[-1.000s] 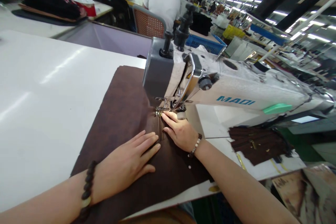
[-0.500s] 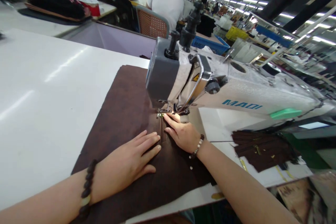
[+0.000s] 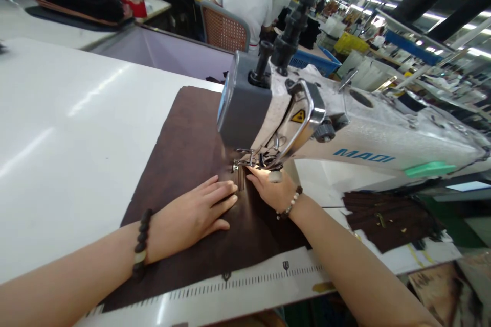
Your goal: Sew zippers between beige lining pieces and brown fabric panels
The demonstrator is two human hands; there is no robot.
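A sheet of dark brown leather-like material (image 3: 184, 135) lies flat on the table, partly under the head of a sewing machine (image 3: 245, 104). My left hand (image 3: 195, 209) rests flat on the sheet, fingers stretched toward a narrow zipper-like strip (image 3: 240, 179) set in it. To the right of that strip, my right hand (image 3: 274, 189) lies on the sheet with fingers extended close to the presser foot (image 3: 235, 165). Its fingertips are partly hidden behind the machine's parts. Neither hand grips anything.
A measuring scale (image 3: 261, 280) runs along the table's front edge. Brown pieces with zippers (image 3: 387, 219) lie at the right. Behind the machine stand a blue crate (image 3: 320, 61) and a chair (image 3: 224, 28), where a person in white (image 3: 245, 0) sits. Dark stacked pieces (image 3: 76, 2) lie far left.
The brown sheet has moved forward under the presser foot, uncovering the scale at the front edge. Both hands have gone forward with it, and the view has shifted slightly.
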